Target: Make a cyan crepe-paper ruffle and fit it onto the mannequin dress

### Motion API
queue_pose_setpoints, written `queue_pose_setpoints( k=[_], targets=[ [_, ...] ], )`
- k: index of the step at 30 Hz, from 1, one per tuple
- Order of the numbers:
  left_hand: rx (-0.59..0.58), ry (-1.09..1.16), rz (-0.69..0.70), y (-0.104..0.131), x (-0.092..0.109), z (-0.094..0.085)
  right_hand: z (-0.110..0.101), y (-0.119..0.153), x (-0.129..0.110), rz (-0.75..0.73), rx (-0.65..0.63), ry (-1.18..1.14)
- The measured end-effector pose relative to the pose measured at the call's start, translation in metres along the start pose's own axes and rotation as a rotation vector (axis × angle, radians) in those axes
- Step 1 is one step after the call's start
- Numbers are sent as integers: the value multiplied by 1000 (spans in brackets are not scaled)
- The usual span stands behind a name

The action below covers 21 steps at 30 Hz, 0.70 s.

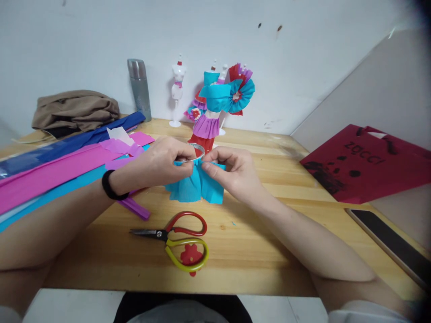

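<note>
Wooden desk (269, 264) abuts a white wall (101, 36). Left hand (168, 161) pinches the gathered top edge of the blue ruffled paper (185, 186), adjacent to a curved pale band (202, 151). Right hand (235, 172) grasps the same edge, fingertips closed. Paper position: between both hands, over the desk, beyond the scissors (161, 234). One scissor loop encircles a red flower cutout (191, 255).

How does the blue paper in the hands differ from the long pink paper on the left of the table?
The blue paper is held at its top edge by the left hand and right hand; the pink paper lies on the table. The blue paper is gathered into folds, the pink paper mostly flat. The pink paper looks longer than the blue paper. Both are plain-coloured.
</note>
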<state>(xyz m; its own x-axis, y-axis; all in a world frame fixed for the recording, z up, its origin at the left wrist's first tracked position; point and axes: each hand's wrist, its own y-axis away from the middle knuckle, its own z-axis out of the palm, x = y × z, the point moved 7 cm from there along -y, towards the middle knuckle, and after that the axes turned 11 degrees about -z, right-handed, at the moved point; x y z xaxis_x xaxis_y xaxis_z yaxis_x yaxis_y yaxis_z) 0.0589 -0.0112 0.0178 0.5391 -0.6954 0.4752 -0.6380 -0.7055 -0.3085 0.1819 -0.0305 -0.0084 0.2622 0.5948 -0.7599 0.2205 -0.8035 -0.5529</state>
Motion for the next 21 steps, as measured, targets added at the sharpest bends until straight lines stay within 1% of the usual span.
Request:
queue_pose_setpoints(
  k=[7, 13, 21],
  targets=[
    [25, 25, 62, 1, 2, -4, -4, -1, 5, 76, 51, -42],
    [35, 20, 75, 2, 4, -5, -5, -2, 6, 70, 57, -6],
    [5, 9, 81, 3, 3, -3, -7, -2, 7, 74, 53, 37]
  ],
)
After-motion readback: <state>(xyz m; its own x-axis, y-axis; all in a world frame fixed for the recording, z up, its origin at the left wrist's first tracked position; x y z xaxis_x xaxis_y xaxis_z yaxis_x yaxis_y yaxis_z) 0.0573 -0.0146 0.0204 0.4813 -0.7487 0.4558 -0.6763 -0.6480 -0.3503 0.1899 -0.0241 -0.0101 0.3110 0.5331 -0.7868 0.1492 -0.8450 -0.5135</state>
